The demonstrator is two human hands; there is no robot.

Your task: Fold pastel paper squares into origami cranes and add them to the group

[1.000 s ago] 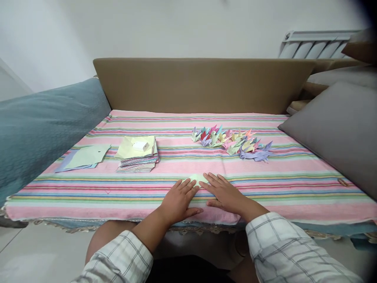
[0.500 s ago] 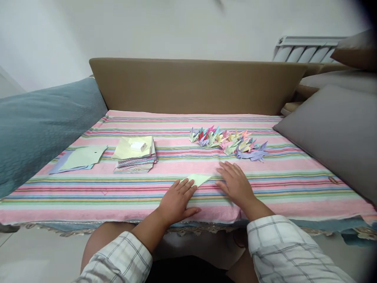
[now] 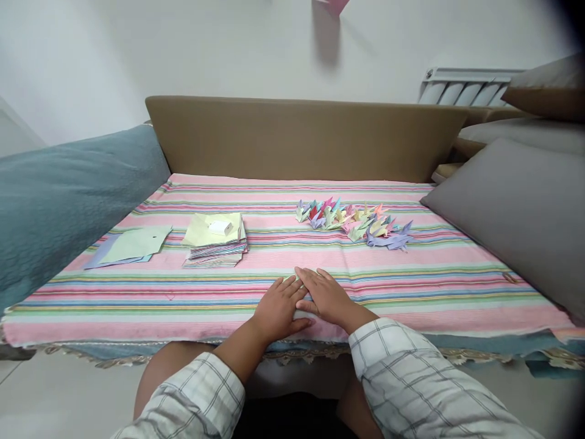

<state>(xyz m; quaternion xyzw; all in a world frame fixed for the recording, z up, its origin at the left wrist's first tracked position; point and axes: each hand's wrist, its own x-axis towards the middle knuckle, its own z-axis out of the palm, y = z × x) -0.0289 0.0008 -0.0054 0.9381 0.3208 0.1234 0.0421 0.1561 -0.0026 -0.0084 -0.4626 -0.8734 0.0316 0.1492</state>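
My left hand (image 3: 277,310) lies flat on the striped cloth, fingers stretched out over a folded pale green paper. My right hand (image 3: 328,297) also rests flat, its fingertips meeting those of my left hand above the same paper. The paper is almost wholly covered by both hands. Beyond my hands, to the right, stands a cluster of folded paper cranes (image 3: 356,221) in many colours. A stack of square paper sheets (image 3: 214,253) sits to the left, with a small white block (image 3: 220,228) on top.
Loose green and purple sheets (image 3: 137,245) lie at the far left. A blue-green armrest (image 3: 77,195) bounds the left side, a brown backrest (image 3: 301,139) the rear. Grey cushions (image 3: 516,207) fill the right. A small brown object (image 3: 509,278) lies near them.
My right hand has moved left and down onto the folded paper, against my left hand's fingers. My left hand has stayed in place. The view has shifted slightly, showing something pink at the top.
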